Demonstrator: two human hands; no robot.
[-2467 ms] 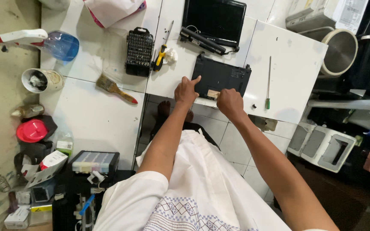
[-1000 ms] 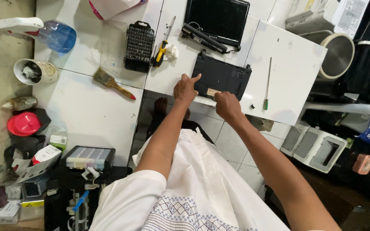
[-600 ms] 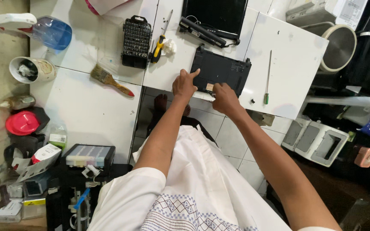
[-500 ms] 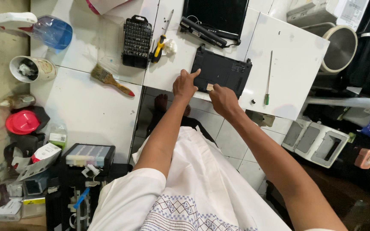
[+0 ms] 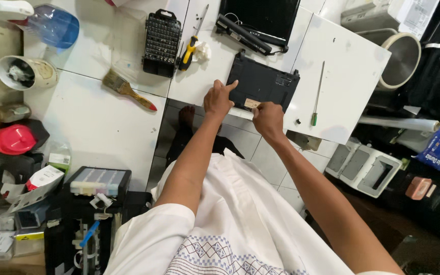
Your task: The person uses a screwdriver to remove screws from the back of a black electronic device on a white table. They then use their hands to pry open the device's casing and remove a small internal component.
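Observation:
A black laptop base [image 5: 266,84] lies underside up on the white tiled worktop [image 5: 103,132], near its front edge. My left hand [image 5: 219,99] presses on the base's near left corner, index finger stretched out along its side. My right hand [image 5: 267,118] pinches the near edge of the base beside a small tan sticker [image 5: 251,104]. A second black laptop part with a long black bar [image 5: 260,23] sits just behind.
A black screwdriver-bit case [image 5: 162,35], a yellow-handled screwdriver [image 5: 189,51], a paintbrush [image 5: 127,90] and a thin green-handled screwdriver [image 5: 317,94] lie around. At left stand a blue spray bottle [image 5: 52,25], a cup [image 5: 24,74] and a red lid [image 5: 14,139]. A round metal bin [image 5: 401,56] stands right.
My right hand has slid left along the base's near edge toward the tan sticker. The left hand stays on the near left corner.

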